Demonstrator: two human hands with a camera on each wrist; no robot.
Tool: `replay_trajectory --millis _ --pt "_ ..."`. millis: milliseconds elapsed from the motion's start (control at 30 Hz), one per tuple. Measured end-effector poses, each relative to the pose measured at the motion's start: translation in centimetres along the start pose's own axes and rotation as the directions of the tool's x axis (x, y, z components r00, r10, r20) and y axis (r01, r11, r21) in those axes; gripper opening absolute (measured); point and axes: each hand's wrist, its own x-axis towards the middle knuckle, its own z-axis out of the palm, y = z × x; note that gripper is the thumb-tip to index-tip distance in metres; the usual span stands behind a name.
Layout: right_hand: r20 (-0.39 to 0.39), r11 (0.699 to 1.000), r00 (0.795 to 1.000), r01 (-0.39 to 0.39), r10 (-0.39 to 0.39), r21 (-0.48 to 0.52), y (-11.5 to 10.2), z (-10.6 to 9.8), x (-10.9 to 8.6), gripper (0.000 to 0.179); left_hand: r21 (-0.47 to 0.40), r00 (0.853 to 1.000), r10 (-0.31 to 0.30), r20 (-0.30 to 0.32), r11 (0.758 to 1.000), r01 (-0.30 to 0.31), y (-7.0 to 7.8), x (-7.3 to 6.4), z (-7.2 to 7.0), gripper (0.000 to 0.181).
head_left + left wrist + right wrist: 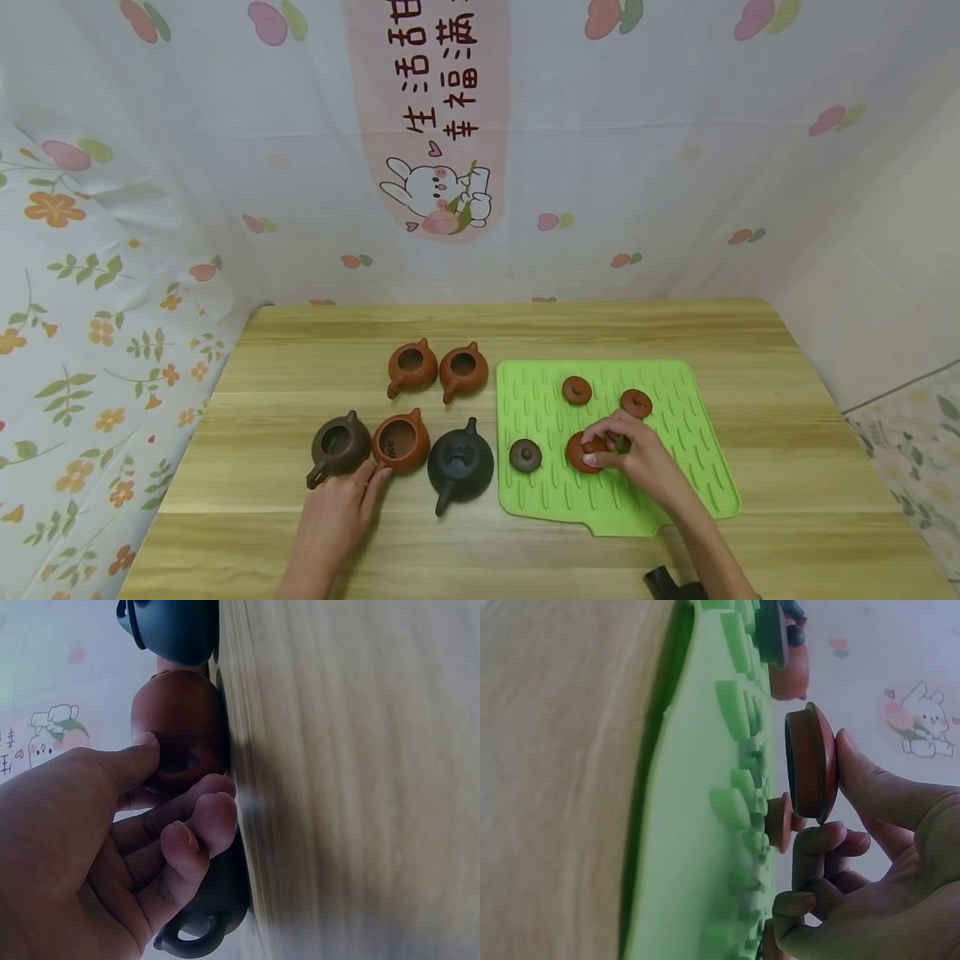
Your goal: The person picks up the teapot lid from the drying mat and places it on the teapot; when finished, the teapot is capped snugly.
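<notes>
My left hand [335, 510] pinches the handle of a reddish-brown lidless teapot [408, 429] between thumb and forefinger; the other fingers are curled beside it in the left wrist view. A dark brown lidless teapot [341, 443] stands just left of it, and a black teapot [467, 454] with its lid on stands to its right. With thumb and fingers, my right hand [637, 454] holds a reddish-brown teapot lid [814, 765] by its top. In the right wrist view the lid hangs over the green mat [622, 521], its hollow underside facing down to it.
Two smaller reddish-brown lidless teapots [412, 367] stand behind. On the mat lie a dark brown lid [525, 456] and two small reddish-brown lids [577, 390]. A black object [663, 583] sits at the table's front edge by the right forearm. Patterned cloth hangs behind the table.
</notes>
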Motion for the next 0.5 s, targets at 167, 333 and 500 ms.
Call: replay_trajectory --millis 167,333,500 --pt "0.007 1.000 1.000 -0.005 0.005 0.014 -0.3 0.2 0.1 0.019 -0.007 1.000 -0.006 0.006 1.000 0.006 -0.1 -0.1 0.1 0.029" --pt "0.015 1.000 1.000 -0.015 0.015 0.019 -0.7 0.3 0.3 0.019 -0.005 1.000 -0.007 0.003 1.000 0.007 -0.1 -0.1 0.1 0.031" --pt "0.035 0.999 0.999 0.001 -0.003 0.044 -1.3 0.6 0.6 0.019 0.001 1.000 -0.012 0.013 1.000 0.012 -0.1 -0.1 0.0 0.031"
